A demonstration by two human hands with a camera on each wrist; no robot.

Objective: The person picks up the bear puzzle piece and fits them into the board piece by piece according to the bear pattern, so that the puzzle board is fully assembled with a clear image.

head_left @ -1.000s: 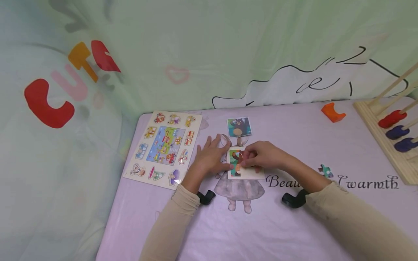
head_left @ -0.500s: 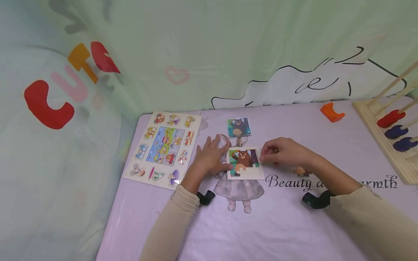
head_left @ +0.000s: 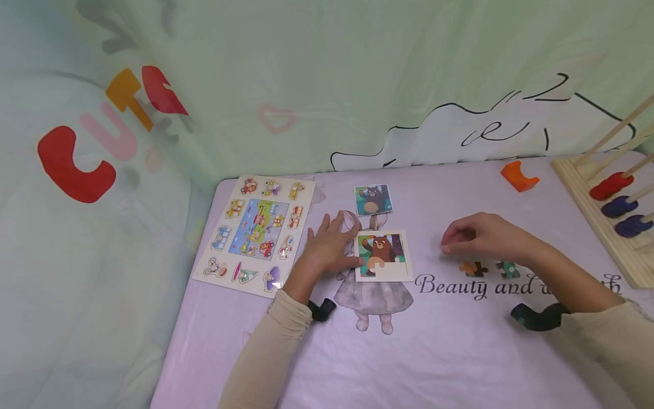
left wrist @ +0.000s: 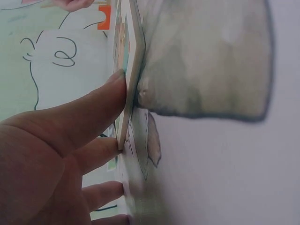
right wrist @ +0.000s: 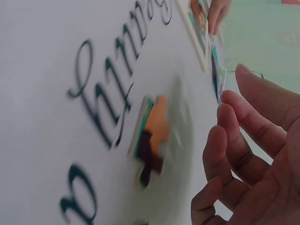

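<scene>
A small jigsaw board [head_left: 394,272] with a bear picture lies in the middle of the table, its lower right part a pale bare patch. My left hand [head_left: 329,245] rests at its left edge, fingers spread; in the left wrist view the thumb [left wrist: 101,101] presses on the board's rim. My right hand [head_left: 485,234] hovers to the right, fingers loosely bent and holding nothing. Below it lie an orange-brown jigsaw piece [head_left: 472,268] and a green jigsaw piece [head_left: 508,269]. The right wrist view shows the orange-brown piece [right wrist: 154,133] flat beside the fingers.
A bear picture card [head_left: 374,200] lies behind the board. To the left is a wooden puzzle [head_left: 201,271] with vehicle pieces. An orange block [head_left: 519,176] and a wooden bead frame [head_left: 603,224] stand at the right. A curtain [head_left: 306,85] rises behind the table.
My right hand has placed a jigsaw piece at the board's upper right, let go and moved right towards the two loose pieces. My left hand has stayed at the board.
</scene>
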